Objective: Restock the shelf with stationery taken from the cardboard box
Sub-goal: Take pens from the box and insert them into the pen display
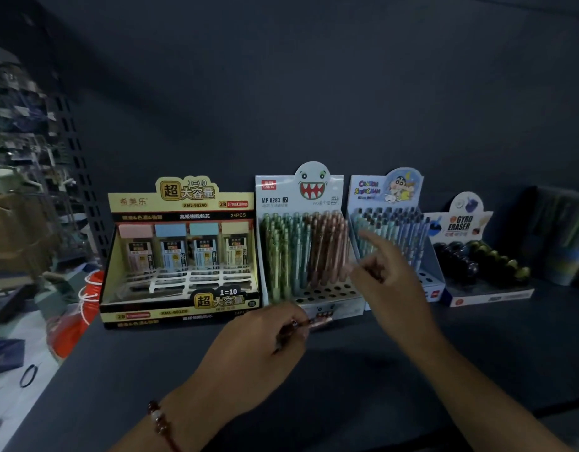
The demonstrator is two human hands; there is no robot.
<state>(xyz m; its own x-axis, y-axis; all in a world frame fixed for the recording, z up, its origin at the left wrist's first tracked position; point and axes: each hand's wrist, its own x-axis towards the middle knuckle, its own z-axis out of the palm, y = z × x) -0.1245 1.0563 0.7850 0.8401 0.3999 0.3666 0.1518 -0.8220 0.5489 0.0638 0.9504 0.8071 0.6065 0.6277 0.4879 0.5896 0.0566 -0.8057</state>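
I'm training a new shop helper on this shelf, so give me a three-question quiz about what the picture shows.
1. True or false: the left hand holds a pencil.
2. Which box stands at the far right of the row on the shelf? A) lead refill box B) monster pencil box C) eraser box
3. Fill in: the empty holes in the monster pencil box lie along its ____ rows.

Key
1. True: its fingers pinch a pinkish pencil in front of the monster pencil box.
2. C: the eraser box is at the far right, the lead refill box at the far left.
3. Front: the right hand hovers open beside them.
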